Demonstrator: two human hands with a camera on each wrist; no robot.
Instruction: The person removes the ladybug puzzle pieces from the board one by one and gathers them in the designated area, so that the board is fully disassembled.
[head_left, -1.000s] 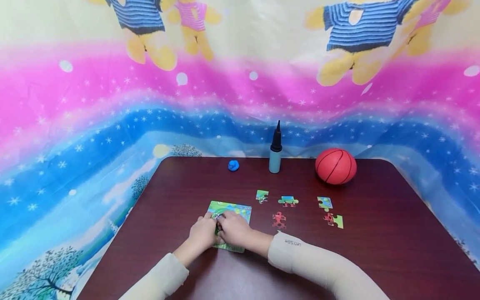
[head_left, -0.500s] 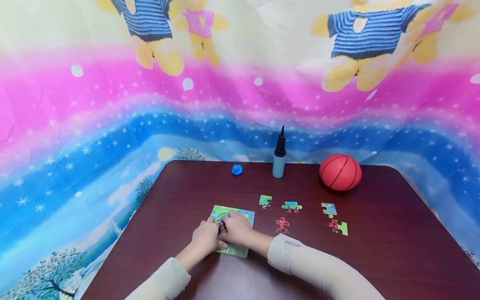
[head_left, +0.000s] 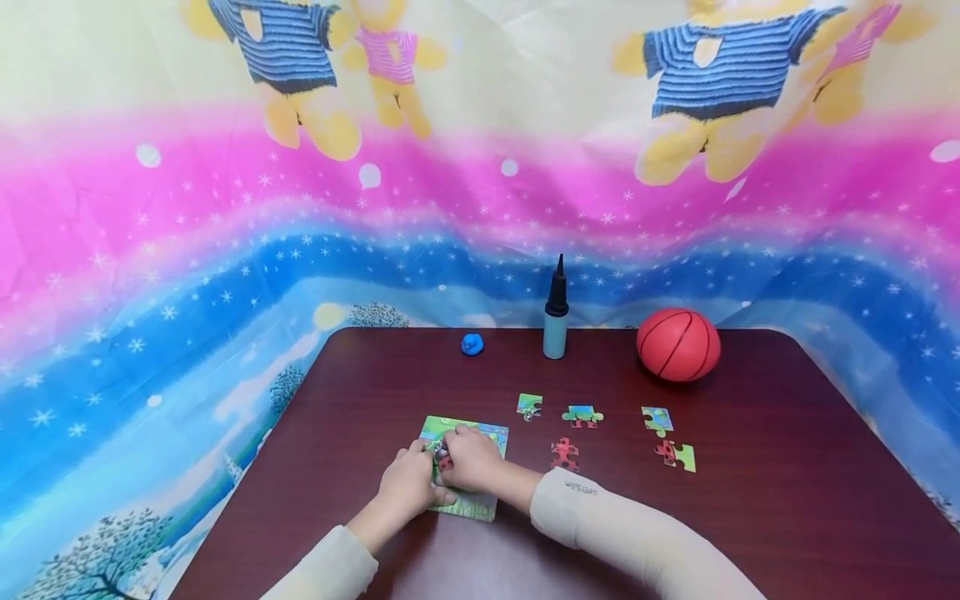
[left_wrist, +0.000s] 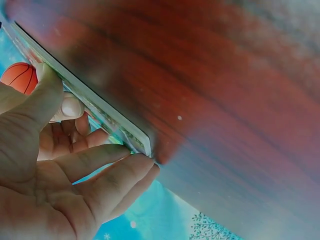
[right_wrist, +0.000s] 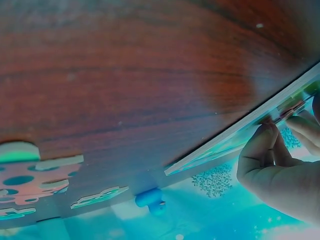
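A square puzzle board (head_left: 474, 506) with a green and blue picture lies flat on the table. My left hand (head_left: 407, 479) holds it at its left side, fingers at the edge and thumb over the near part; the left wrist view shows these fingertips (left_wrist: 142, 160) at a board corner. Over the middle of the board, my right hand (head_left: 474, 458) pinches a red and black ladybug puzzle piece (head_left: 446, 460) between thumb and fingers. Most of that piece is hidden by the hand, and I cannot tell whether it lies fully in the board.
Right of the board lie several loose puzzle pieces, among them a red one (head_left: 565, 453) and a red and green one (head_left: 676, 455). Along the back of the table (head_left: 337, 400) stand a blue rubber duck (head_left: 472, 344), a hand pump (head_left: 555, 333) and a red ball (head_left: 678, 345).
The right hand's fingers have shifted slightly on the board, and more of the ladybug picture shows between the hands. The left hand stays at the board's left side. The head view has tilted a little.
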